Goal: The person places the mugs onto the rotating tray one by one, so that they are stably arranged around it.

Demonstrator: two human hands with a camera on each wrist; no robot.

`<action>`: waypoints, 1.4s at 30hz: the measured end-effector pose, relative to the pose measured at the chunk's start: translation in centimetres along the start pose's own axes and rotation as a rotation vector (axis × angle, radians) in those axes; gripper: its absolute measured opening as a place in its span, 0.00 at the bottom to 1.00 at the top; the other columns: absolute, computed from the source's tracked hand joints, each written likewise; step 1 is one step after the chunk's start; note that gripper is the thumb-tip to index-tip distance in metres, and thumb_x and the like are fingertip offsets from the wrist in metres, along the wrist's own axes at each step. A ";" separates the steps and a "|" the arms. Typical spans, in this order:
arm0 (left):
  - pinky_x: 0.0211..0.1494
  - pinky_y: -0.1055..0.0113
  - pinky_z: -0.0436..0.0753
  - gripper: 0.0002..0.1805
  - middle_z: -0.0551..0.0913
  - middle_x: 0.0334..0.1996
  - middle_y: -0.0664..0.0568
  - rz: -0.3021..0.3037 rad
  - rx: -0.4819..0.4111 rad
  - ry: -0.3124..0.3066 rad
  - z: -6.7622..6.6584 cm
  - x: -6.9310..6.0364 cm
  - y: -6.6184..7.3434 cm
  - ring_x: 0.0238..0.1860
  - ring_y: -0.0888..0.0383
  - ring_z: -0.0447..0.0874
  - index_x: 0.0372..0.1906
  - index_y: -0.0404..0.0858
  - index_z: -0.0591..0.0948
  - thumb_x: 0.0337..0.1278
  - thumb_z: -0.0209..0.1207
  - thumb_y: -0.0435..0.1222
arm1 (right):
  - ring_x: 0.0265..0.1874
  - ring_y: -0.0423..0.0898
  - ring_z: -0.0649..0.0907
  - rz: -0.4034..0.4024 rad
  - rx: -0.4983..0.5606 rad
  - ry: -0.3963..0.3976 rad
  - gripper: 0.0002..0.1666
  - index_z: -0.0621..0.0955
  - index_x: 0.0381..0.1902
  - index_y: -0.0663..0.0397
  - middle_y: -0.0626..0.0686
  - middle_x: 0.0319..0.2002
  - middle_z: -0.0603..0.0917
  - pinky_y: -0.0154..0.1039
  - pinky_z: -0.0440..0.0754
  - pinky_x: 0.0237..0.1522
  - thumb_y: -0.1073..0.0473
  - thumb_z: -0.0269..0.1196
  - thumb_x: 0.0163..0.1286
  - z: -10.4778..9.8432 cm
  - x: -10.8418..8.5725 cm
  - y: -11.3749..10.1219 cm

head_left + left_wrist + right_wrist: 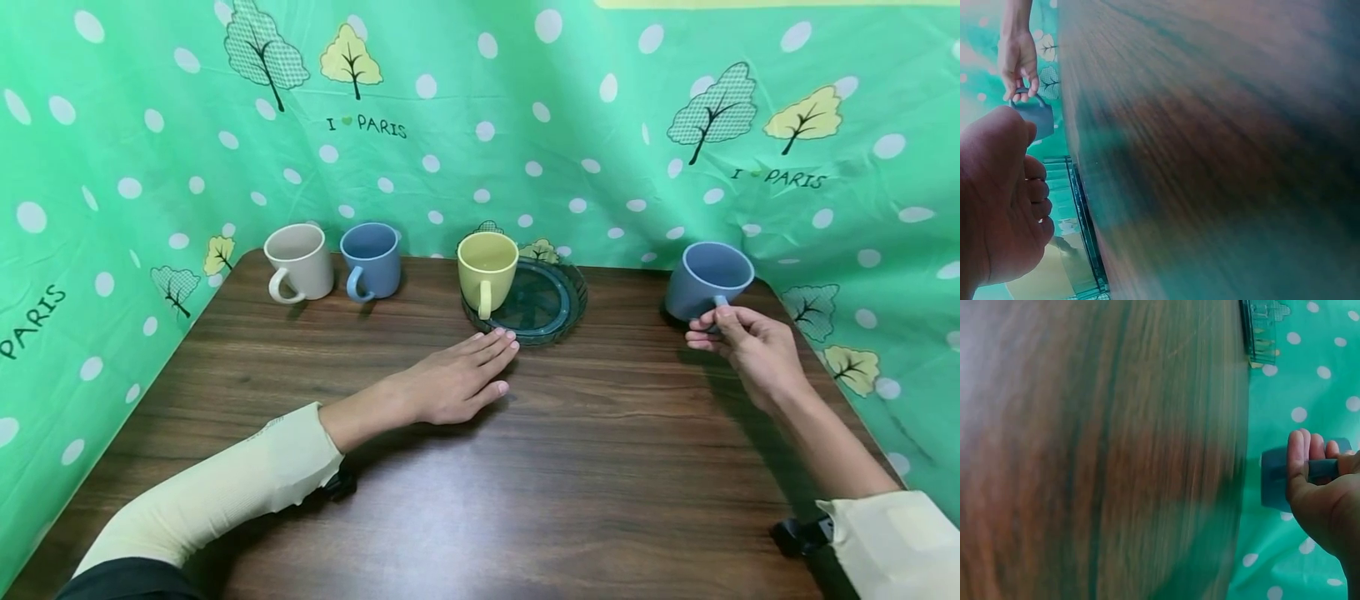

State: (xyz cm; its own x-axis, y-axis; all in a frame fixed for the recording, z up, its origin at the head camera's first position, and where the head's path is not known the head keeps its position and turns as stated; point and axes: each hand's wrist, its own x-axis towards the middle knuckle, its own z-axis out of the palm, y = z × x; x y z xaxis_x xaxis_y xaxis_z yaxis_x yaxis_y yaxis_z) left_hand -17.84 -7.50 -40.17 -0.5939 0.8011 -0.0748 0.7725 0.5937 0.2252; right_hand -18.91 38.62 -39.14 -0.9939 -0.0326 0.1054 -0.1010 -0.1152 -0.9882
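At the right end of the table my right hand (757, 350) pinches the handle of a blue mug (708, 279). This mug (1275, 478) is upright, with a narrow gap between its base and the table in the right wrist view. My left hand (457, 379) lies palm down with extended fingers, fingertips by the front rim of a dark translucent round tray (536, 304); it holds nothing. On the left part of that tray stands a yellow mug (483, 267), its handle toward me. The left wrist view shows the left hand (1007, 206) before the tray's side (1082, 219).
A white mug (300, 262) and a second blue mug (372, 260) stand side by side at the table's back left, handles toward the front. A green dotted curtain (480, 158) hangs behind and along both sides of the brown wooden table (540, 483).
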 end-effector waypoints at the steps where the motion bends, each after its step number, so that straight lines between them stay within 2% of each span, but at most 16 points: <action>1: 0.99 0.50 0.48 0.37 0.49 0.94 0.39 0.001 0.001 0.002 0.0 0.0 0.0 0.96 0.45 0.42 0.92 0.33 0.52 0.97 0.39 0.50 | 0.39 0.43 0.97 0.000 0.004 -0.009 0.15 0.87 0.50 0.65 0.51 0.41 0.96 0.35 0.96 0.47 0.57 0.60 0.89 0.2 0.0 0.0; 16: 0.99 0.50 0.48 0.37 0.51 0.94 0.40 -0.010 0.001 0.012 0.1 -0.3 -0.4 0.96 0.45 0.45 0.92 0.33 0.55 0.97 0.39 0.50 | 0.39 0.43 0.97 0.001 -0.044 -0.049 0.15 0.86 0.49 0.64 0.52 0.40 0.95 0.36 0.97 0.47 0.57 0.61 0.89 2.4 0.3 0.0; 23: 0.99 0.50 0.50 0.36 0.53 0.93 0.40 -0.001 -0.012 0.027 -0.1 -0.5 -0.8 0.95 0.44 0.47 0.92 0.33 0.55 0.97 0.39 0.50 | 0.39 0.43 0.97 -0.027 -0.084 -0.082 0.16 0.86 0.49 0.67 0.51 0.40 0.94 0.36 0.97 0.46 0.58 0.61 0.89 3.3 0.4 0.0; 36: 0.99 0.50 0.50 0.36 0.54 0.93 0.39 0.009 -0.015 0.035 -0.2 -0.5 -1.1 0.95 0.44 0.48 0.91 0.32 0.56 0.97 0.40 0.50 | 0.40 0.43 0.97 -0.049 -0.088 -0.138 0.17 0.84 0.50 0.72 0.52 0.40 0.94 0.37 0.97 0.48 0.58 0.61 0.89 4.6 0.5 -0.4; 42: 0.99 0.49 0.51 0.36 0.55 0.92 0.38 0.013 -0.010 0.035 -0.3 -0.4 -1.1 0.95 0.42 0.49 0.91 0.32 0.57 0.97 0.40 0.49 | 0.40 0.42 0.96 -0.034 -0.123 -0.157 0.19 0.84 0.51 0.72 0.52 0.41 0.94 0.37 0.97 0.49 0.56 0.61 0.89 5.5 0.6 -0.6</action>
State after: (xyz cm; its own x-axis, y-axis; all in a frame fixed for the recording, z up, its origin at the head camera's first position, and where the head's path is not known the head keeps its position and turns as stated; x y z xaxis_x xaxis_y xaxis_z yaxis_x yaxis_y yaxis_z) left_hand -18.53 -8.45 -40.06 -0.5915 0.8054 -0.0379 0.7779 0.5824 0.2358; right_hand -19.16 33.20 -37.86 -0.9716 -0.1865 0.1457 -0.1489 0.0032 -0.9888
